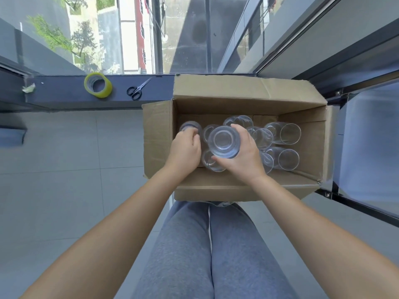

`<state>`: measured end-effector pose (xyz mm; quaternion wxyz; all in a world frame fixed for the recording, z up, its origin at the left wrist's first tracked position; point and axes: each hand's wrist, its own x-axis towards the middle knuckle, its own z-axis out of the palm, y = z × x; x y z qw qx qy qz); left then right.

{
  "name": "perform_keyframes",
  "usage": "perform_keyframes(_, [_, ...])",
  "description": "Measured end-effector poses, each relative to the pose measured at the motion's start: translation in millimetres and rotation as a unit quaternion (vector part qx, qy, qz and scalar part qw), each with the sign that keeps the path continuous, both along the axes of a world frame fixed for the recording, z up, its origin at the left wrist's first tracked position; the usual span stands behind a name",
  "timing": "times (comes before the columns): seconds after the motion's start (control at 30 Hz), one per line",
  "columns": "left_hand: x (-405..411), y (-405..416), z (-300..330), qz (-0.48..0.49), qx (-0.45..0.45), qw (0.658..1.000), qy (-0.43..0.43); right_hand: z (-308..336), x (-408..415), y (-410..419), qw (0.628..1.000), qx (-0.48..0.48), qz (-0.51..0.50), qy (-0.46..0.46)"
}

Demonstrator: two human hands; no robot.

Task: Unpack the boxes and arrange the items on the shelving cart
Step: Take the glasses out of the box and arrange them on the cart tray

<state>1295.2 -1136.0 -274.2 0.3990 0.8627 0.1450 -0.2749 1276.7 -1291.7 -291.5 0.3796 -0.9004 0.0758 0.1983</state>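
Observation:
An open cardboard box [241, 98] stands on the floor in front of my legs, with several clear drinking glasses inside. My right hand [244, 154] grips one clear glass [224, 142], held above the others with its base facing me. My left hand [185, 147] reaches into the box's left end, its fingers curled round another glass [190, 127]. More glasses [282, 133] lie on their sides in the right half of the box. The shelving cart's metal frame and shelf [367, 143] stand just right of the box.
A dark window ledge [64, 93] runs behind the box, holding a roll of yellow tape [98, 85] and black scissors [138, 89]. Grey floor tiles [64, 158] lie to the left. Glass panes rise beyond the ledge.

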Motion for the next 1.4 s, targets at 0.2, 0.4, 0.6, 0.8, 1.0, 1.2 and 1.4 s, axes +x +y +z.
perform_keyframes(0.2, [4.5,-19.9,-67.6,-0.184,0.206,0.958,0.08,-8.9,0.3,-18.8,0.999,-0.045,-0.005,0.009])
perform_keyframes(0.4, [32.6,-24.3,-98.4,-0.314,0.318,0.893,0.046,-10.5,-6.5,-22.6,0.999,-0.037,-0.019,0.01])
perform_keyframes(0.6, [34.3,-30.7,-85.0,-0.288,0.3,0.909,0.019,-6.0,-9.7,-27.8,0.998,-0.023,-0.053,0.014])
perform_keyframes(0.8, [9.9,-20.7,-20.5,-0.189,0.217,0.952,-0.106,14.3,-17.3,-44.8,0.994,-0.032,-0.105,0.024])
perform_keyframes(1.0, [-27.5,-59.7,61.7,-0.136,0.124,0.953,-0.239,71.8,-35.7,-72.9,0.963,-0.02,-0.268,-0.021])
perform_keyframes(1.2, [-75.1,-146.6,140.5,-0.091,0.04,0.954,-0.285,150.1,-73.6,-140.5,0.94,-0.033,-0.318,-0.118])
perform_keyframes(1.4, [-121.0,-249.2,214.2,-0.104,-0.033,0.943,-0.315,234.4,-112.9,-242.3,0.93,-0.027,-0.308,-0.197])
